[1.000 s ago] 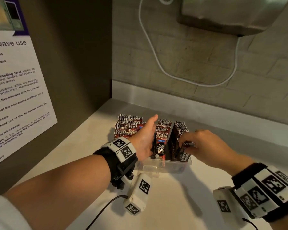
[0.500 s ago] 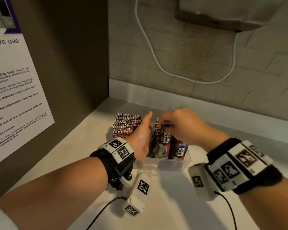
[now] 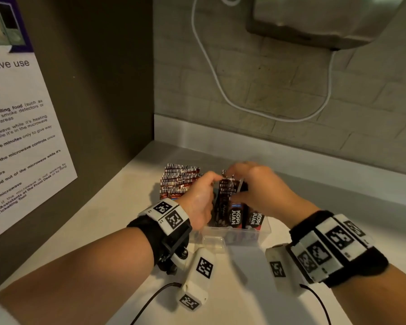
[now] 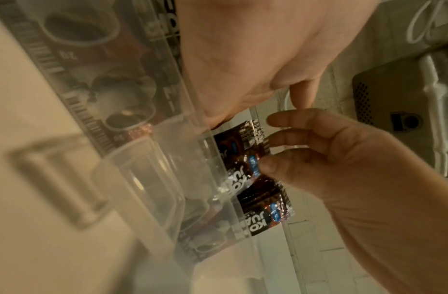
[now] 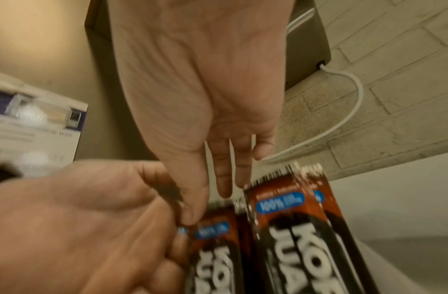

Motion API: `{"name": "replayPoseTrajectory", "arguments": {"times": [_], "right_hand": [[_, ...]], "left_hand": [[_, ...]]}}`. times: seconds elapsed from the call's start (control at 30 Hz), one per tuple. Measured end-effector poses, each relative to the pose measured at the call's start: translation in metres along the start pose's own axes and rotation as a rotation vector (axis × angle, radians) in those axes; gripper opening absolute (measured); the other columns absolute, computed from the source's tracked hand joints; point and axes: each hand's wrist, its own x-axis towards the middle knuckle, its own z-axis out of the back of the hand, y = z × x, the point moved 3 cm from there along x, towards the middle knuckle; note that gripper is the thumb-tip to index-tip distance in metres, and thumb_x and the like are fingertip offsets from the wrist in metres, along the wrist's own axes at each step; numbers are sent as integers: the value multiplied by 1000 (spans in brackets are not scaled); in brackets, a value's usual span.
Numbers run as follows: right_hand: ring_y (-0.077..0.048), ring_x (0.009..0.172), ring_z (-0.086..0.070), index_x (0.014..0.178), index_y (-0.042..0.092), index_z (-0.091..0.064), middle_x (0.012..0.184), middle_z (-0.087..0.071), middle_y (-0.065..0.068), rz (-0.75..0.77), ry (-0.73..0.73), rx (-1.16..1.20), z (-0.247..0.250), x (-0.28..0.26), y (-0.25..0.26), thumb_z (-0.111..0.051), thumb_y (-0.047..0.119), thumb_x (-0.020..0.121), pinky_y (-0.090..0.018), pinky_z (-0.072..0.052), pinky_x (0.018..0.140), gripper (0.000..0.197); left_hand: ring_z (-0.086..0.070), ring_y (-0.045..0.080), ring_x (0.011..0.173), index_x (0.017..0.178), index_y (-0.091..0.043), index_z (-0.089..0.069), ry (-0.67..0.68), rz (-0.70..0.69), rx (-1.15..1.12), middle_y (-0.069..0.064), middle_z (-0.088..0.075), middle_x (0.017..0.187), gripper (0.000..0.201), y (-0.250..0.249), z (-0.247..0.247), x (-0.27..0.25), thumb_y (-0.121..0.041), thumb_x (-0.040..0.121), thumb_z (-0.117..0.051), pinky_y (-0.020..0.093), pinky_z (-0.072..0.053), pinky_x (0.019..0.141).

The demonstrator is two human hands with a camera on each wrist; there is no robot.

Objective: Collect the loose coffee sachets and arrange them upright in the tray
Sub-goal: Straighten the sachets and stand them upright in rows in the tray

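Two hands met over the clear tray (image 3: 263,231), which sat on the pale counter (image 3: 108,207) near the back wall. Furthest left, a loose stack of sachets (image 3: 178,181) lay flat on the counter just beside the tray, not yet collected. Next came the left hand (image 3: 198,202), its palm set against the left side of the upright row, thumb up by the sachet tops; whether its fingers were curled round the packets or only pressed flat against them could not be told from the head view, and its own wrist camera showed mostly the palm. To the right of it, the right hand (image 3: 256,184) reached down onto the tops of the upright sachets (image 3: 234,216), thumb and forefinger seeming to pinch one packet's crimped edge (the right wrist view was smeared just there, so which packet was unclear). The likely trouble, as I judged it: the row stood loosely, with room left in the tray, so if the left hand let go before the pinched sachet was seated, the packets could fan over and fall flat; pushing one in too hard might buckle it or tip its neighbours toward the right wall. The tray's far side and floor were hidden behind hands and packets, and the count of sachets could not be made out.
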Motion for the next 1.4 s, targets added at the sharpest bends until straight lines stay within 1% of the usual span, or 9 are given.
{"name": "replayPoseTrajectory", "arguments": {"times": [0.1,0.2,0.37,0.5,0.7,0.97,1.07,1.33,1.4], "right_hand": [[-20,77,-61,94,17,-63,80,-64,3,-170,-262,248,22,-12,-11,-66,9,82,-28,-45,66,15],[-29,71,-68,78,18,-58,76,-70,-9,-325,-84,334,15,-26,-15,-51,1,83,-40,-56,66,19],[-29,81,-67,93,16,-62,88,-70,-12,-367,108,421,-18,-40,-4,-49,-2,80,-44,-56,77,25],[-27,79,-60,96,17,-61,83,-64,-7,-375,72,440,-27,-40,-3,-52,1,85,-35,-48,71,21],[-20,61,-47,88,9,-62,69,-56,-3,-436,49,375,-23,-39,-3,-47,1,83,-21,-29,46,17],[-11,57,-40,68,16,-39,66,-45,0,-492,138,435,-27,-30,8,-44,-1,88,-19,-27,45,27],[-12,59,-43,90,7,-47,72,-48,-2,-548,159,484,-35,-21,8,-49,5,92,-21,-32,47,3],[-13,67,-47,120,-3,-42,80,-47,-4,-652,219,610,-58,-5,-2,-54,1,88,-24,-39,55,34],[-14,68,-48,128,-3,-35,84,-48,-6,-649,207,642,-63,-1,-4,-55,0,86,-25,-40,53,47]], "left_hand": [[-51,12,72,80,-32,-48,13,-30,56,-3,-52,74,30,-4,-9,-10,-44,101,-29,28,-37,60],[-50,4,59,110,-43,-39,0,-70,137,-11,-55,69,16,-9,-15,-16,-43,102,-25,18,-38,57],[-56,20,103,134,-18,-37,-50,-1,121,9,-56,115,65,5,-8,2,-19,73,-58,37,-47,84],[-40,33,134,152,-39,-11,-60,-46,315,10,-31,154,115,11,-15,21,-3,55,-62,51,-39,107],[-48,33,126,152,-24,-8,-178,-127,578,17,-39,146,85,10,-20,31,5,86,-54,46,-45,103],[-51,37,126,152,-11,-13,-191,-172,503,23,-45,142,68,13,-13,33,-3,94,-49,47,-44,103],[-47,39,129,154,-19,-7,-162,-135,482,23,-37,148,71,13,-11,32,-2,96,-45,50,-43,105],[-47,17,81,153,-40,3,-115,-51,454,16,-19,159,85,5,-10,23,9,94,-34,43,-47,98],[-52,21,90,153,-40,2,-119,-59,431,13,-15,160,79,4,-13,19,5,97,-30,39,-47,89]]}}
